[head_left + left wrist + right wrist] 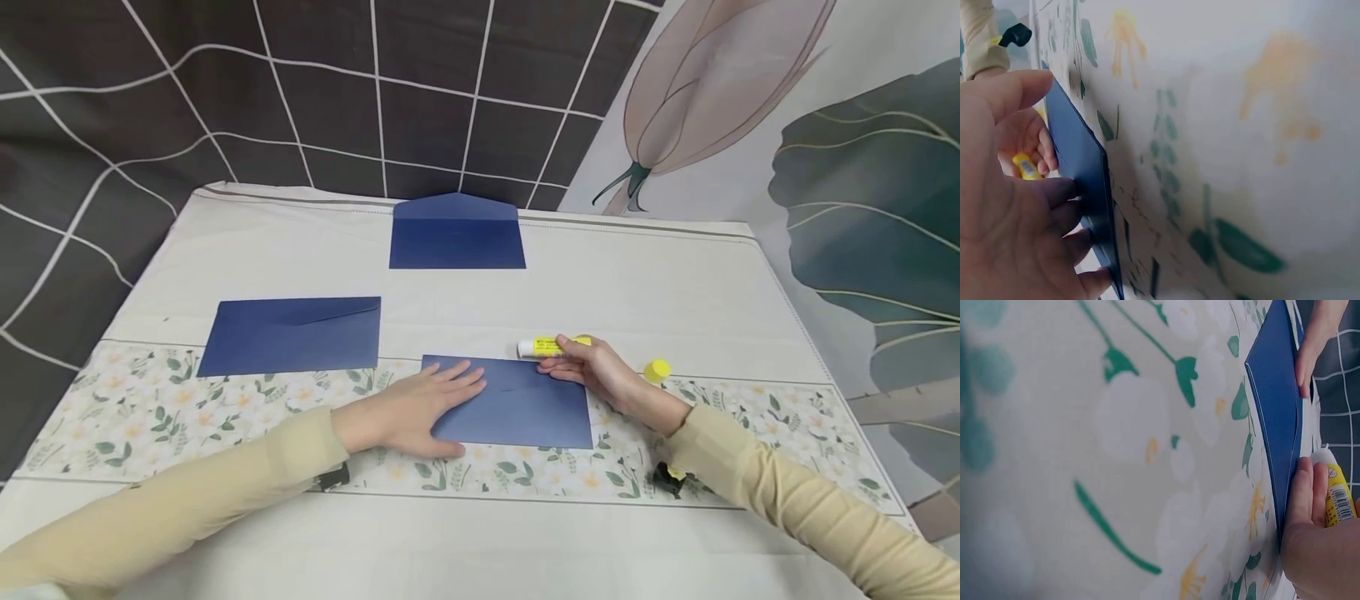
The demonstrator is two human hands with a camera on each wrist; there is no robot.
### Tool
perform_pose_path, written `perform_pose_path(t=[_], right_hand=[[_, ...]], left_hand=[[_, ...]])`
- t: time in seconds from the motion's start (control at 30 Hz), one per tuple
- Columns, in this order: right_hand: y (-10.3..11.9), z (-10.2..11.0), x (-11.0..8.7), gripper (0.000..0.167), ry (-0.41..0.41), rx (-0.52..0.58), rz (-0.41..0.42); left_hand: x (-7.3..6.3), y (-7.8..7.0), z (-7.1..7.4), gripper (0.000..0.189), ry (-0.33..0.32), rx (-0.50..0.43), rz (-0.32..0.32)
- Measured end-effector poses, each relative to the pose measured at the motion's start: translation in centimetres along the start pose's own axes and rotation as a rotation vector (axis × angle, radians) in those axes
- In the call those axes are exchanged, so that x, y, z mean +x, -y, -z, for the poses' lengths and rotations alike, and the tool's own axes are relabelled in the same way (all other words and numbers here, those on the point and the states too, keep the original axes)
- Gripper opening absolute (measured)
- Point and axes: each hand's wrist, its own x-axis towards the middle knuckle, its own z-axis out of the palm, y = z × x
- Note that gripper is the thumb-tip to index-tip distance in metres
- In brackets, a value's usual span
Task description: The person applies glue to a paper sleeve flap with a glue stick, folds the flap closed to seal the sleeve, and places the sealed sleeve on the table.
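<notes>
- Front envelope [517, 408], dark blue, flat on the cloth [637, 287], and here's the left hand [420, 408] across its left end, fingers straight and spread, gripping nothing!
- Over at the far right edge, the right hand [603, 375] has its fingers curled round a yellow glue stick [544, 347], thumb on top, white end pointing left, just past the envelope's far edge.
- Just beside that wrist, the yellow cap [657, 371], off on its own.
- Out to the left, a second envelope [292, 336], lying flat.
- Farthest back, a third envelope [457, 243], flap raised, pointing away.
</notes>
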Motion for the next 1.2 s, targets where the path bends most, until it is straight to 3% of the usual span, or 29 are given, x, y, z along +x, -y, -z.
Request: perform_pose_path(t=[0.27,0.47,0.7,0.9,1.2], right_hand=[[0.0,0.0,0.1,0.051,-0.005,-0.016,0.001],[0.0,0.0,0.2,0.047,0.005,-0.018,0.007],[-0.1,0.1,0.1,0.043,0.014,-0.013,0.024],[-0.2,0.2,0.1,0.042,0.03,-0.011,0.038],[-0.1,0.9,-0.3,0.029,0.066,-0.052,0.011]], left_hand=[[-2.3,0.9,0.0,0.085,-0.043,-0.009,0.102],[-3.0,1.4,0.0,0.084,-0.079,0.047,0.102],[-2.8,1.0,0.1,0.08,-0.121,0.056,0.109],[-1.7,-0.5,-0.2,0.075,-0.18,0.134,0.094],[-1.9,-1.2,-0.3,0.076,-0.165,0.108,0.187]])
